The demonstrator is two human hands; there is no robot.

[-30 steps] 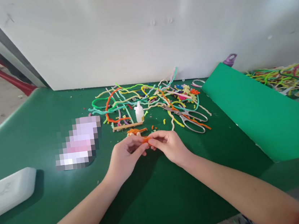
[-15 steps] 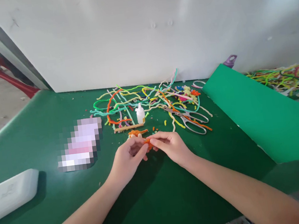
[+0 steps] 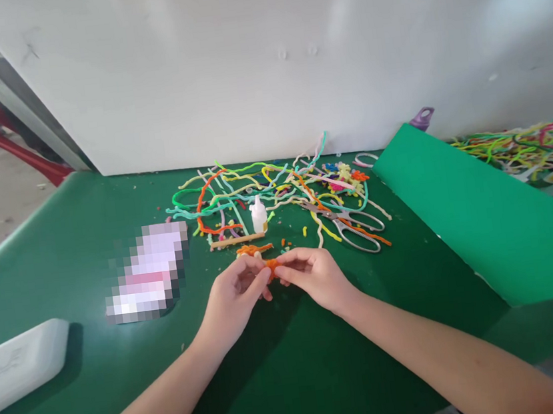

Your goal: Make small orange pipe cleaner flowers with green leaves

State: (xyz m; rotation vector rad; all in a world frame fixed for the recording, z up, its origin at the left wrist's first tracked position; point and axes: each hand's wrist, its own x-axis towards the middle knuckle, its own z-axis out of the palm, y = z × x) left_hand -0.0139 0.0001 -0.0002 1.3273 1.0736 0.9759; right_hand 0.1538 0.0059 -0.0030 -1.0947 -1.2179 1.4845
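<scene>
My left hand (image 3: 236, 292) and my right hand (image 3: 315, 276) meet over the green table, each pinching a small piece of orange pipe cleaner (image 3: 272, 268) between thumb and fingers. The fingers cover much of this piece, so its full shape is hidden. Just beyond my left fingertips lies an orange and cream fuzzy bundle (image 3: 251, 249). Behind it are a thin wooden stick (image 3: 237, 241) and an upright white squeeze bottle (image 3: 259, 217). Metal scissors (image 3: 346, 220) rest to the right, their handles toward me.
Many coloured pipe cleaners (image 3: 242, 174) spread along the back. A blurred-out flat object (image 3: 148, 270) and a white case (image 3: 24, 365) lie left. A green board (image 3: 490, 221) stands at right, before a white panel (image 3: 239, 64). A red chair (image 3: 6, 139) is beyond the table.
The view has shifted slightly. Both hands stay together at the orange piece; the right fingers have drawn back a little, and more of the orange shows between the fingertips.
</scene>
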